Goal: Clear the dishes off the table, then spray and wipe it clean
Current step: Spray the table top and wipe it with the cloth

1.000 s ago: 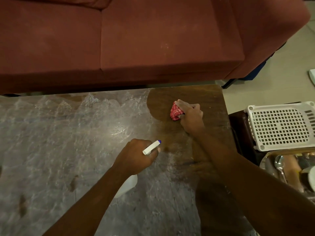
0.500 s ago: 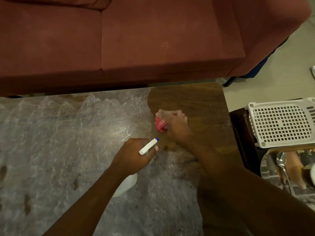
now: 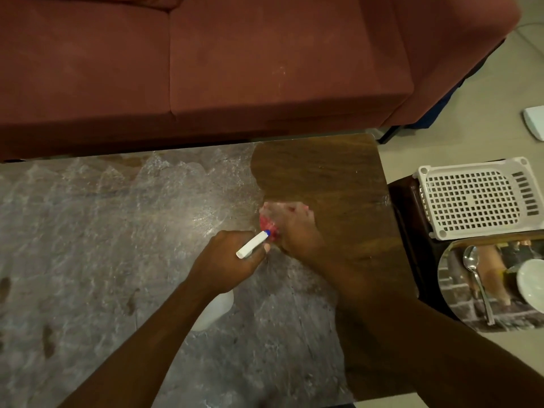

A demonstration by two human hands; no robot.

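Wooden counter [image 3: 332, 178], mostly under a grey-white film [image 3: 103, 231]
The counter shows bare dark wood at its far right corner and down its right edge. A red cloth [image 3: 269, 228] lies on it at the film's border; whether the white bottle [image 3: 215, 310] touches it cannot be told.

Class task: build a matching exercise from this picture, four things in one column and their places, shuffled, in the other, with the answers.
1. spray bottle
2. red cloth
3. spoon
4. white basket

A. on the round tray
B. in the left hand
C. right of the table, beyond the tray
D. under the right hand

Pairs: 1-B, 2-D, 3-A, 4-C
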